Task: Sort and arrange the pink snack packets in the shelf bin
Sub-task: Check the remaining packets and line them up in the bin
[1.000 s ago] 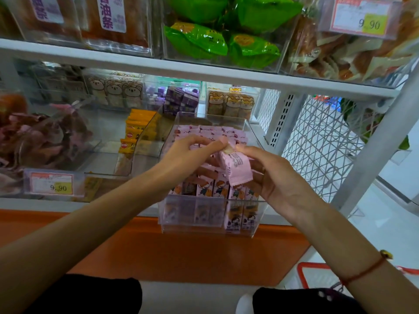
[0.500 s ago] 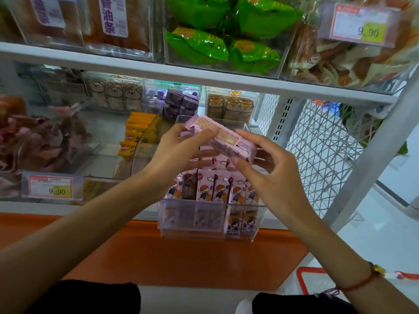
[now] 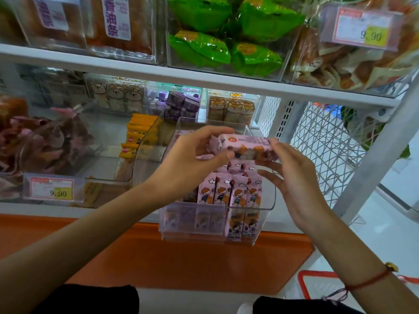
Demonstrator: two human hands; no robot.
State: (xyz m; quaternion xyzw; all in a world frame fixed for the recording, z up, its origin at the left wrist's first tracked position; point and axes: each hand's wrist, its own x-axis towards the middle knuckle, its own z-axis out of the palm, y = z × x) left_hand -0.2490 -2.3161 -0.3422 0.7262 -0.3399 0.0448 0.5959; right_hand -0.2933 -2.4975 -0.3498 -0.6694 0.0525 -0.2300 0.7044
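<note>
Both hands, left hand and right hand, pinch one pink packet sideways above the clear bin; a price tag reads 9.90.

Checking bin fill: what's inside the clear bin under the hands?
The clear bin holds upright pink snack packets in rows at its front. The left hand, right hand and held packet cover the back.

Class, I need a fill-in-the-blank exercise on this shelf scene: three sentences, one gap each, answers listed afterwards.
1. Both hands hold one pink packet lying ____ above the clear bin.
2. The packets in the bin stand ____.
3. The snack bags on the shelf above are ____.

Answers: sideways; upright; green
</note>
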